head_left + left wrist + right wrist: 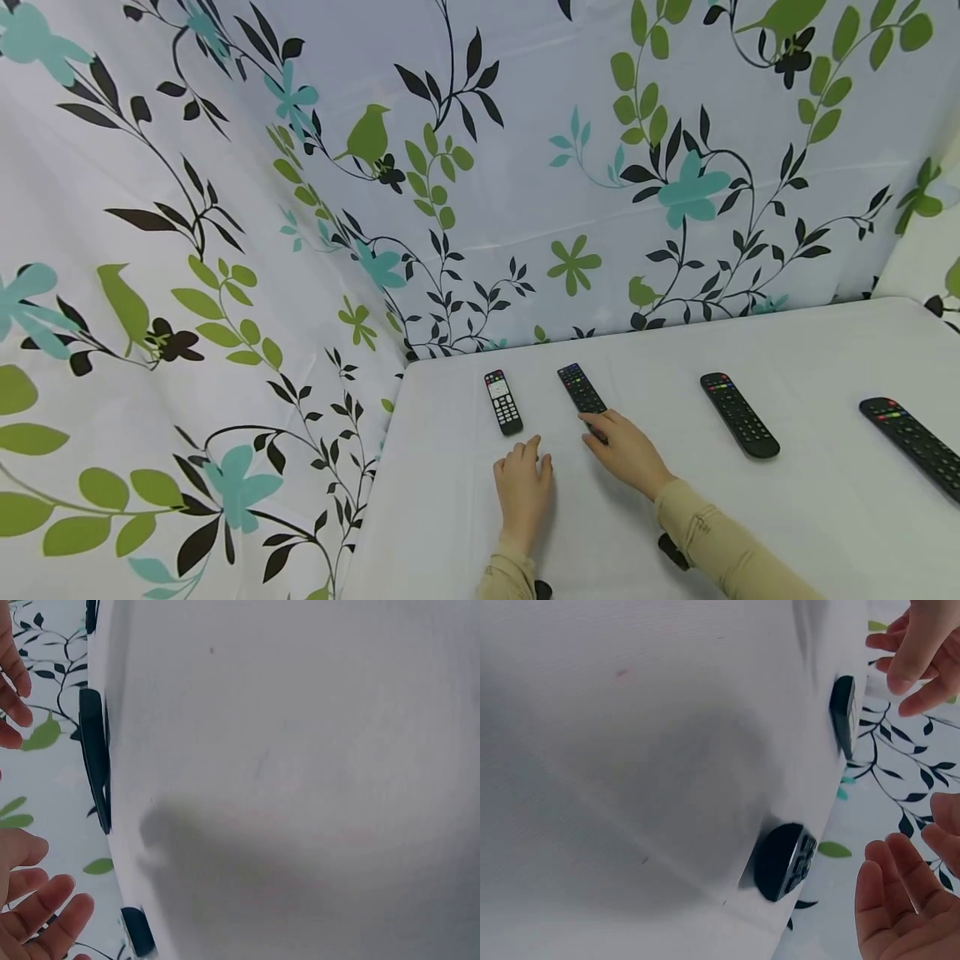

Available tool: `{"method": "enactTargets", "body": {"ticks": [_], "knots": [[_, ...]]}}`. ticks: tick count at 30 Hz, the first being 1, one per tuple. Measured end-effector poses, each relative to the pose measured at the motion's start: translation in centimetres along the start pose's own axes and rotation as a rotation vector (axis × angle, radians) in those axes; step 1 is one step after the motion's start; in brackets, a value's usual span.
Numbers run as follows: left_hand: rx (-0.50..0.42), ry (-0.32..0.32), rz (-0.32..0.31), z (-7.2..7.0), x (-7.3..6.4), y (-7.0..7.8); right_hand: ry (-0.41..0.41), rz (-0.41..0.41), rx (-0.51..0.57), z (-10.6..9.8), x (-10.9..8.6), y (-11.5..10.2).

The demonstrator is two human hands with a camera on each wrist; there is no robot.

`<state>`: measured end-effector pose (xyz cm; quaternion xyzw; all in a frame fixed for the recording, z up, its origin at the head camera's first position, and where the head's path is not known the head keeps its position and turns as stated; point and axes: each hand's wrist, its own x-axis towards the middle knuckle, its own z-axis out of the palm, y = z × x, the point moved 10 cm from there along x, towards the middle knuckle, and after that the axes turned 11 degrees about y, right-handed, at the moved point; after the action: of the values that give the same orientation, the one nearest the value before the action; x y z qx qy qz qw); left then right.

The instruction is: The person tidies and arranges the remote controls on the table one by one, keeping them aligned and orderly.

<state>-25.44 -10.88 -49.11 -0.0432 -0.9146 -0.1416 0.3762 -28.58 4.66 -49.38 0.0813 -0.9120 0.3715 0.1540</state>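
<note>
Taking the white-faced remote (503,404) as the landmark, the slim black remote (581,387) lies just to its right on the white desk (435,500), two more remotes (741,417) (918,442) lying farther right. The right hand (626,450) is over the slim remote's near end, to the right of the landmark and nearer the person; its fingers (915,879) are loosely bent and slightly parted, pinching nothing, though whether any fingertip brushes the remote I cannot tell. The left hand (522,492) is on the near side of the landmark, just short of its lower end, fingers (52,900) spread and holding nothing. The likeliest trouble is at the slim remote: it lies flat, so fingers coming down off-centre could push it along the smooth cloth or swing it towards the landmark instead of getting under its edges. A careless touch could also press keys, since both faces point up. With the hands this near each other, they might bump if both closed in right of the landmark.
</note>
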Motion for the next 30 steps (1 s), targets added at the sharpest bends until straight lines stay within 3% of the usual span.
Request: {"method": "enactTargets", "body": {"ticks": [12, 19, 22, 30], "knots": [[-0.085, 0.006, -0.242, 2.8, 1.5, -5.2, -0.067, 0.101, 0.038, 4.9, 2.7, -1.4], [-0.246, -0.044, -0.459, 4.7, 1.9, -8.0, -0.107, 0.148, 0.068, 6.8, 4.3, -0.9], [-0.272, -0.074, -0.541, 5.8, 1.8, -9.1, -0.119, 0.180, 0.073, 7.1, 4.7, -0.5], [-0.325, -0.128, -0.662, 7.2, 1.8, -11.1, -0.151, 0.206, 0.091, 8.9, 5.9, -0.6]]}}
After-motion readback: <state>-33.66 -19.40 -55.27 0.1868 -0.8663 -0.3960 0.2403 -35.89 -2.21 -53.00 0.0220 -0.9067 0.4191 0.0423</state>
